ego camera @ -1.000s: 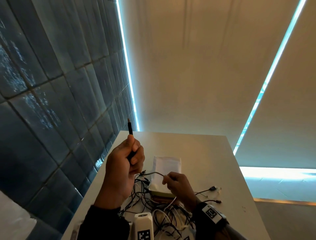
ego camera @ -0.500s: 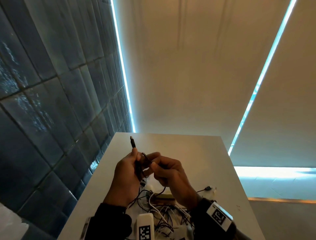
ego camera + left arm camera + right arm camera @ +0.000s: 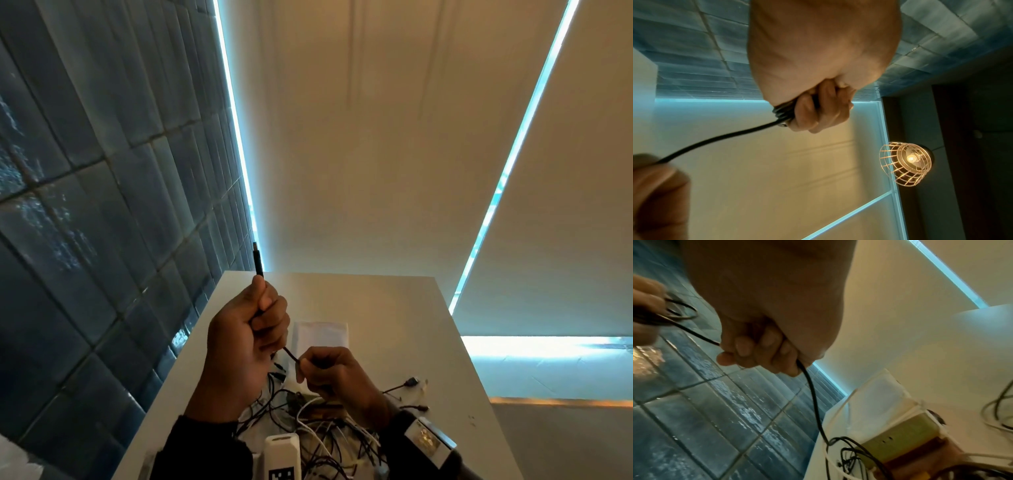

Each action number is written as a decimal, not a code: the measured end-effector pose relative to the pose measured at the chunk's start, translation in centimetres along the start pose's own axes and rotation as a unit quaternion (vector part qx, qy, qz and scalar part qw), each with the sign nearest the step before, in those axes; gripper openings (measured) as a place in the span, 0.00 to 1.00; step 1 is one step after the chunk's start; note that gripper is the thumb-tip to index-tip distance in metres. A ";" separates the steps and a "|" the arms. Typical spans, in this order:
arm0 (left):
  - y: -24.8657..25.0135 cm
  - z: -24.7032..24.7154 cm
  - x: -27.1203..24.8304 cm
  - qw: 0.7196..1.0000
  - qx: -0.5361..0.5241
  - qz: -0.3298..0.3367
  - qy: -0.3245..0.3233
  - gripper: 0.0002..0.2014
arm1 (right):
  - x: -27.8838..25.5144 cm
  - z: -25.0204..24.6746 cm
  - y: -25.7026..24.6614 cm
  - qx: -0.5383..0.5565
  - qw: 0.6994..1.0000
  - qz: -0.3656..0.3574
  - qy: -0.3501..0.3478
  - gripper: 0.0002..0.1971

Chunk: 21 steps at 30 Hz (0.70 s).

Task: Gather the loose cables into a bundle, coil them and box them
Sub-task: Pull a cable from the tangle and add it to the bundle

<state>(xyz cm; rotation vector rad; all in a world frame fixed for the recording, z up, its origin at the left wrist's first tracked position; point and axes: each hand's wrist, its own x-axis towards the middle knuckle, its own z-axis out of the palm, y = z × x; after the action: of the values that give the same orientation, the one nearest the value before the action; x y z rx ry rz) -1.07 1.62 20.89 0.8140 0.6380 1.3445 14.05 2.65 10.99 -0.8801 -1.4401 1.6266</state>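
My left hand (image 3: 265, 325) is raised over the white table (image 3: 394, 325) and grips a black cable (image 3: 290, 353), whose plug (image 3: 257, 261) sticks up above the fist. In the left wrist view its fingers (image 3: 807, 113) curl round several coiled turns (image 3: 782, 111) of that cable. My right hand (image 3: 305, 364), lower and to the right, pinches the same cable a short way along. The cable runs taut between both hands, then drops from the right hand (image 3: 756, 352) to the tangled pile of black and white cables (image 3: 325, 435). The box (image 3: 900, 443) stands behind the pile.
A dark blue tiled wall (image 3: 102, 205) runs along the table's left edge. Loose plug ends (image 3: 412, 381) lie to the right of the pile. The box's white flap (image 3: 322, 337) lies towards the far side. A caged lamp (image 3: 905, 163) hangs overhead.
The hands were together half a second ago; now the right hand has dropped down and to the right along the cable. The left hand has risen with the plug upright.
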 end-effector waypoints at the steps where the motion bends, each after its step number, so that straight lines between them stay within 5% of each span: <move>1: 0.0 0.1 -0.1 1.000 0.015 0.003 0.004 0.21 | 0.1 -0.2 0.4 -0.002 1.000 0.004 0.007 0.14; 13: 2.3 1.1 -1.4 0.994 0.080 0.073 0.005 0.19 | 1.0 -1.2 6.0 -0.077 0.991 0.058 0.092 0.13; 21: 0.3 -0.8 -1.1 0.982 0.172 0.021 0.075 0.18 | 2.8 -0.6 2.9 -0.125 0.968 0.036 0.213 0.12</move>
<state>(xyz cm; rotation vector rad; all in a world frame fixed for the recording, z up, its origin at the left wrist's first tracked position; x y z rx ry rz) -2.06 0.67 20.64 1.0131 0.9968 1.3612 12.98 5.19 8.07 -1.3471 -1.3311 1.2191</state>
